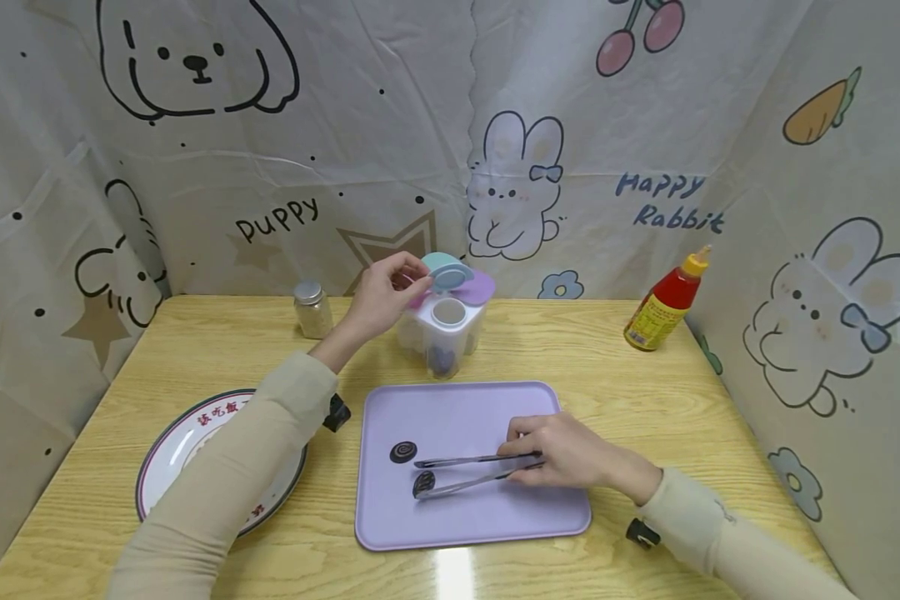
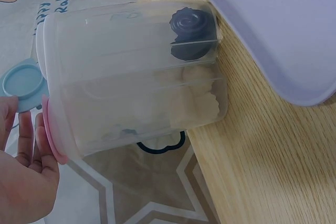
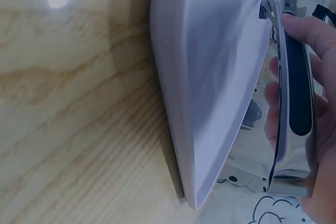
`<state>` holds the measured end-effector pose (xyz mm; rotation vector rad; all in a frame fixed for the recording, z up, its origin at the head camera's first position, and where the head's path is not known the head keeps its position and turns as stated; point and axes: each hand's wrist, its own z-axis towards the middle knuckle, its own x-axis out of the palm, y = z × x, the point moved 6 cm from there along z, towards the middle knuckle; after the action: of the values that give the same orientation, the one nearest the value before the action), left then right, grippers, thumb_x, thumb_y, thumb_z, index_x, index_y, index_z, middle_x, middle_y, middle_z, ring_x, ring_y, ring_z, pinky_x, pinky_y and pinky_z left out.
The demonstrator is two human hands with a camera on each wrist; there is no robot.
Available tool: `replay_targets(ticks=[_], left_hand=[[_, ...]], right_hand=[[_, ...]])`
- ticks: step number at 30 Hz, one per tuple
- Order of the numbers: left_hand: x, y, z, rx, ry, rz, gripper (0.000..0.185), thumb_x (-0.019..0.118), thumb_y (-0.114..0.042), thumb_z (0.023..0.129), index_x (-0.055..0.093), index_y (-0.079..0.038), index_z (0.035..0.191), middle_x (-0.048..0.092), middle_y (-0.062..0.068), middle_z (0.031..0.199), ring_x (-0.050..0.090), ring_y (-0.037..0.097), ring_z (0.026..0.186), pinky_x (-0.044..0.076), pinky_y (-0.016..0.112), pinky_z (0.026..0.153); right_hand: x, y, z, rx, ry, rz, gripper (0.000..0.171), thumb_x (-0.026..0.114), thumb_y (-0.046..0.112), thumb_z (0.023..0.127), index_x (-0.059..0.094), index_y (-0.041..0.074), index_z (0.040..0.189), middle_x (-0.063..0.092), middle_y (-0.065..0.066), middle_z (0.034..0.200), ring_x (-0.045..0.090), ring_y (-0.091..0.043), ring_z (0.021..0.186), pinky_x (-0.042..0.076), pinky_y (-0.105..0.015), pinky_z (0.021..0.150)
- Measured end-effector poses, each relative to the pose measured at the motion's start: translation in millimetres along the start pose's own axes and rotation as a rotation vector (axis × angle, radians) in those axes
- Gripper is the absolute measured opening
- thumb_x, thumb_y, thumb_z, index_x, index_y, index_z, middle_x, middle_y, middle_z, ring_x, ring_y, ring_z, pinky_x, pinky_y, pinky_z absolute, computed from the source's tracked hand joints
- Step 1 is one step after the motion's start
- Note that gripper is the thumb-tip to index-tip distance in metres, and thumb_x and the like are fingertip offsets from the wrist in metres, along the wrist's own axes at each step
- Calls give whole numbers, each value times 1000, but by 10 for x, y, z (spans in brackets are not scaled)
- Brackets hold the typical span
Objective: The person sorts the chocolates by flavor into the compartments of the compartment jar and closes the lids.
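Observation:
My left hand [image 1: 386, 292] pinches the raised light-blue flip lid [image 1: 450, 273] of a clear storage container [image 2: 121, 66], whose round opening below is uncovered. Its other fingers rest by the pink lid [image 2: 52, 129] in the left wrist view. Dark swirled pieces [image 2: 191, 27] and pale pieces [image 2: 197, 100] lie in separate compartments. My right hand [image 1: 562, 450] grips metal tongs [image 3: 299, 87] with black handle pads over the lilac tray [image 1: 457, 408]. The tongs' arms are spread, with one tip at a dark ridged piece [image 1: 423, 482]. A dark swirled piece [image 1: 402, 452] lies just beyond.
At the left is a white plate [image 1: 187, 450] with red characters, partly under my left forearm. A small glass jar [image 1: 313, 312] stands left of the container. A red sauce bottle [image 1: 663, 304] with a yellow cap stands at the back right. Printed cloth [image 1: 607, 133] walls the table.

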<state>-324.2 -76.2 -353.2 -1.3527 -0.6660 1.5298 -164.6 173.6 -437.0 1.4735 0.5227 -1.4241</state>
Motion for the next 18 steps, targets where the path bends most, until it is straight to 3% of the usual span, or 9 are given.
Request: replay_targets(ticks=[18], left_hand=[[1, 1, -3, -2, -1, 4, 16, 71, -16, 102, 68, -6, 114, 73, 16, 115, 65, 27, 100, 51, 30, 87]], right_hand=[[28, 14, 59, 7, 35, -12, 22, 84, 30, 88, 82, 19, 108, 70, 9, 92, 59, 0, 70, 41, -7, 63]])
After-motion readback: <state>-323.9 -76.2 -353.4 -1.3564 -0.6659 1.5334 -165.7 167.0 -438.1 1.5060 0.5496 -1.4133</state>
